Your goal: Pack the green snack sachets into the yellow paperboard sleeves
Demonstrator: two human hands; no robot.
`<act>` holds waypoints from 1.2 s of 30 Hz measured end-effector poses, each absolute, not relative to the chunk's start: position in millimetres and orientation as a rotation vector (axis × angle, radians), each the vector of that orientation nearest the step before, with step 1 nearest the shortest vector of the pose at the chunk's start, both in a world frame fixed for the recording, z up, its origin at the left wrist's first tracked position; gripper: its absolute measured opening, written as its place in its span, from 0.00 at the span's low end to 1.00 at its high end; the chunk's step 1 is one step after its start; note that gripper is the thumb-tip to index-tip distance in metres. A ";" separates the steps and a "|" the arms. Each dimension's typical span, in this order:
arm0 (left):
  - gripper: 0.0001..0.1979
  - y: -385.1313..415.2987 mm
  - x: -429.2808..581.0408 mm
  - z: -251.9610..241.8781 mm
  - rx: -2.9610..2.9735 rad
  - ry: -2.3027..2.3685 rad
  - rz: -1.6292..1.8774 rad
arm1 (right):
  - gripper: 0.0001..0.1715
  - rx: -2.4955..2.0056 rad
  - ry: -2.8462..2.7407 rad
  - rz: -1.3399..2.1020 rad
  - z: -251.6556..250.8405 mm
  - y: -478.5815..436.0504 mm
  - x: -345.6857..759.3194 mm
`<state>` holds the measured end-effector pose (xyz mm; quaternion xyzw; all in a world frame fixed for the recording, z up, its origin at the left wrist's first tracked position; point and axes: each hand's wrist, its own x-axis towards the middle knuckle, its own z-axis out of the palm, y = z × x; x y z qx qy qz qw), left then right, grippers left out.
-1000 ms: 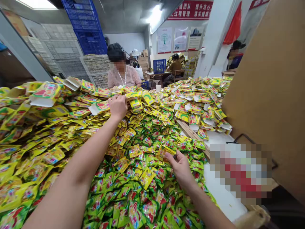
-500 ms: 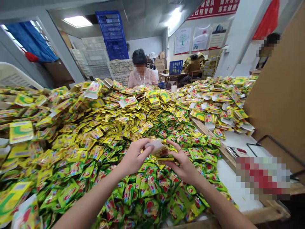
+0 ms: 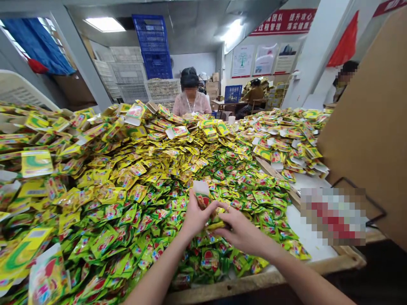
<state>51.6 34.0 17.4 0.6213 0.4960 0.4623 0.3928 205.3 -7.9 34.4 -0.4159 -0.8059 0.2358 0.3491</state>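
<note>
My left hand (image 3: 195,218) is closed around a small printed carton (image 3: 202,199), whose white flap sticks up at the far end. At the carton's near end my right hand (image 3: 240,228) has its fingers bent and pressed in beside my left thumb. A yellow piece shows between the right fingers; whether it belongs to the carton or is a packet, I cannot tell. Both hands are above a heap of green packets (image 3: 211,258) with red fruit pictures. Yellow packets (image 3: 127,180) lie heaped beyond them to the left.
Yellow cartons (image 3: 36,163) pile up on the left, with more cartons (image 3: 286,131) at the back right behind a wooden strip (image 3: 270,167). A wooden edge (image 3: 248,286) borders the white table (image 3: 307,237). Cardboard (image 3: 365,140) stands at right. A person (image 3: 192,99) sits opposite.
The carton has turned so that its white flap points up and away. My right hand has shifted to its near end, closer to my left thumb. The view has moved slightly.
</note>
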 end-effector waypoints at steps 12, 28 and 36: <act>0.26 16.6 37.6 16.7 2.286 1.572 1.164 | 0.05 -1.116 -1.865 0.390 85.3 13.3 192.9; 0.26 13.7 39.0 18.3 2.083 1.577 1.078 | 0.10 -1.157 -1.564 0.243 56.3 24.1 167.7; 0.28 12.3 40.0 18.6 2.017 1.544 1.097 | 0.12 -1.253 -1.661 0.472 66.6 24.1 169.0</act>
